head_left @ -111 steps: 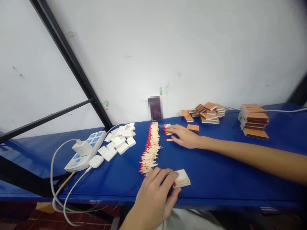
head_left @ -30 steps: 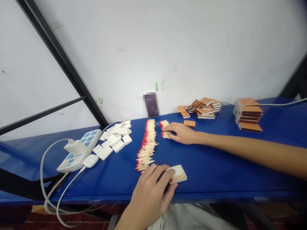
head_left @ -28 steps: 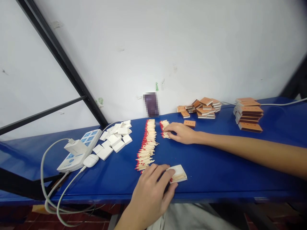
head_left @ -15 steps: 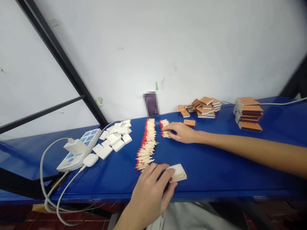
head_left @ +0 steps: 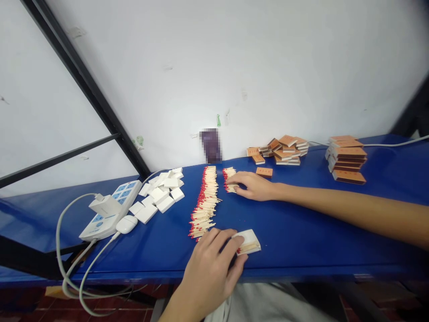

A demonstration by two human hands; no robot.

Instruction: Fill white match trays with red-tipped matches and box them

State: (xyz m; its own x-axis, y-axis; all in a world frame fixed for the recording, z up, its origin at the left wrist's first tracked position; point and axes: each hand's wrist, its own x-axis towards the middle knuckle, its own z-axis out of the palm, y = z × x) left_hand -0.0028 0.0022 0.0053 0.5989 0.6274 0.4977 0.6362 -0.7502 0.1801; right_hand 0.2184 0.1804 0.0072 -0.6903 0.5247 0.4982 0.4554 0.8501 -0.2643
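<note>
Near the table's front edge, my left hand grips a white matchbox tray with its thumb and fingers. A few matches lie along the tray's near side, their red heads beside my fingertips. Further back, my right hand reaches in from the right, its fingers closed down on matches in a small pile; how many they pinch is hidden. Left of that pile runs a long row of matches, red heads to the left. An orange matchbox lies just behind my right wrist.
White matchbox trays lie heaped on the left, next to a power strip with a white charger, cables and a white earphone case. Orange matchboxes are piled at the back, and more stand in a stack at right.
My right fingers have shifted very slightly on the small pile of matches. My left hand and the tray stay where they were.
</note>
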